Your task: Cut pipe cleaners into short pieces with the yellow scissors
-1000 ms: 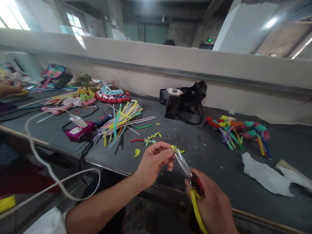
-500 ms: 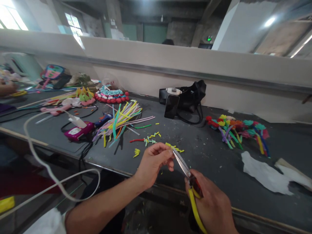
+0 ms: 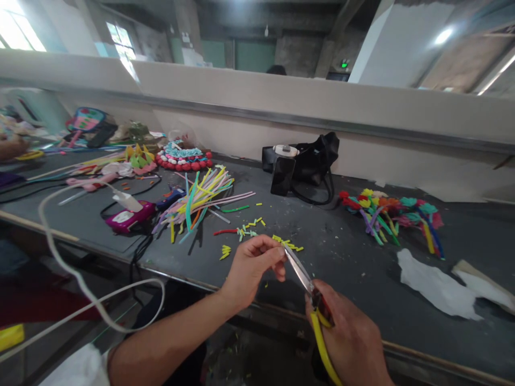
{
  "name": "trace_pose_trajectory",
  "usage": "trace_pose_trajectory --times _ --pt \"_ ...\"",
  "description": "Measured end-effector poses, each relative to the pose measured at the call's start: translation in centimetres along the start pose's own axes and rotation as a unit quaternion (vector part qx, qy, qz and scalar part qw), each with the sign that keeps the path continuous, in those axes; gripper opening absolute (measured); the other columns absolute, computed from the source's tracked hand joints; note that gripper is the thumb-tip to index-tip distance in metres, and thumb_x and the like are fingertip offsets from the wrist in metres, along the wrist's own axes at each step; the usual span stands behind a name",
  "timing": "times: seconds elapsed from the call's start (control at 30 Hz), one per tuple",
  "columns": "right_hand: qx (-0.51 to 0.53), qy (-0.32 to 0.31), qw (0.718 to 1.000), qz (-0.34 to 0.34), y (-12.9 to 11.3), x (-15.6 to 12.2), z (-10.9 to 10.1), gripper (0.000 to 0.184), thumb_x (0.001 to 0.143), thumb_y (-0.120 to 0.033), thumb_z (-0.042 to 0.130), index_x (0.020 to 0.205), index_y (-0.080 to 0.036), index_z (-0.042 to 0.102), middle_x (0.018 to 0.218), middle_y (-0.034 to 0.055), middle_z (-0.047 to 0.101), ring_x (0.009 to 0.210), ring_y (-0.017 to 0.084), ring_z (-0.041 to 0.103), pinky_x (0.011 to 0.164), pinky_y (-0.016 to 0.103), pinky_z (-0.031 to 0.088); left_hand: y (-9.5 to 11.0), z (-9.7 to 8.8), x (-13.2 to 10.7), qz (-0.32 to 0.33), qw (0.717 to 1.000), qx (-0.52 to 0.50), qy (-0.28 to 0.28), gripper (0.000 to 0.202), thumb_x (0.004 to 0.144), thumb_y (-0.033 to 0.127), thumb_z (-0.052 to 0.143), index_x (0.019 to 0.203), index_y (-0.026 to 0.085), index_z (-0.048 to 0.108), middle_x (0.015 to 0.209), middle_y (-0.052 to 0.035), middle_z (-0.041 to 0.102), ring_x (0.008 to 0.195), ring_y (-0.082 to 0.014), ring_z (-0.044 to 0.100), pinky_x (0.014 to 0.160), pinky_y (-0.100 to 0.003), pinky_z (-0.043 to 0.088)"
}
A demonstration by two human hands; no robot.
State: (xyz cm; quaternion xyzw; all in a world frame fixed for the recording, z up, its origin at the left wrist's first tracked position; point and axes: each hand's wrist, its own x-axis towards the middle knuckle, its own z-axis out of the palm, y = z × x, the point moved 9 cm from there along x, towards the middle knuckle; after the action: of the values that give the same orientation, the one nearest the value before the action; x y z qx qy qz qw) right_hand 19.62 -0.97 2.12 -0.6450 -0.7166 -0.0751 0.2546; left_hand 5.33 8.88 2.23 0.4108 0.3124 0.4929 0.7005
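Scissors (image 3: 298,268) were in R hand (image 3: 354,332), over the counter (image 3: 426,343) edge, blades closed; 1 s ago they stood apart w/ a yellow bit btwn, no longer visible there. R grip was wrapped round the yellow handle. L hand (image 3: 253,271) had its grip pinched narrow at blade tips, same as before; couldn't tell on what. Yellow pcs (image 3: 287,243) lay just beyond, then red stem (image 3: 225,232), fuzzy stem bundle (image 3: 201,195), black bag (image 3: 319,158) farther back.
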Motion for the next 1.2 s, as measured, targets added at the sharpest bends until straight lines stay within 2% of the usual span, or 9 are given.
trace_pose_trajectory --times 0.43,0.63,0.87,1.2 --pt "0.003 -0.009 1.0 -0.012 -0.4 -0.1 0.1 0.025 0.087 -0.025 0.043 0.101 -0.021 0.063 0.071 0.0022 0.071 0.06 0.016 0.068 0.047 0.021 0.046 -0.2 -0.1 -0.1 -0.013 1.0 0.007 0.006 0.018 0.07 0.028 0.072 0.069 0.015 0.061 0.054 0.0016 0.061 0.045 -0.0099 0.056 0.048 -0.024 0.05" --pt "0.03 -0.008 0.999 -0.011 -0.6 -0.2 0.5 0.025 0.088 -0.024 0.042 0.103 -0.021 0.062 0.073 0.0021 0.071 0.061 0.016 0.069 0.051 0.022 0.049 -0.2 -0.3 -0.1 -0.006 1.0 -0.004 0.005 0.015 0.072 0.025 0.071 0.07 0.014 0.061 0.058 0.0011 0.062 0.046 -0.01 0.056 0.047 -0.024 0.05" --pt "0.006 -0.032 0.999 0.008 -0.7 -0.1 1.1 0.026 0.09 -0.029 0.042 0.106 -0.021 0.061 0.079 0.0044 0.071 0.067 0.019 0.069 0.054 0.024 0.049 -0.1 -0.6 -0.1 0.004 1.0 -0.006 0.006 0.014 0.073 0.025 0.07 0.071 0.014 0.061 0.059 0.0007 0.063 0.047 -0.0101 0.056 0.049 -0.024 0.051" --pt "0.045 -0.042 0.998 0.009 -0.9 0.0 1.4 0.024 0.091 -0.028 0.04 0.098 -0.022 0.062 0.061 -0.0016 0.066 0.051 0.015 0.064 0.046 0.022 0.043 0.0 -0.8 -0.1 0.007 1.0 0.003 0.009 0.015 0.073 0.024 0.07 0.07 0.014 0.061 0.06 0.0009 0.062 0.047 -0.01 0.056 0.047 -0.024 0.05"
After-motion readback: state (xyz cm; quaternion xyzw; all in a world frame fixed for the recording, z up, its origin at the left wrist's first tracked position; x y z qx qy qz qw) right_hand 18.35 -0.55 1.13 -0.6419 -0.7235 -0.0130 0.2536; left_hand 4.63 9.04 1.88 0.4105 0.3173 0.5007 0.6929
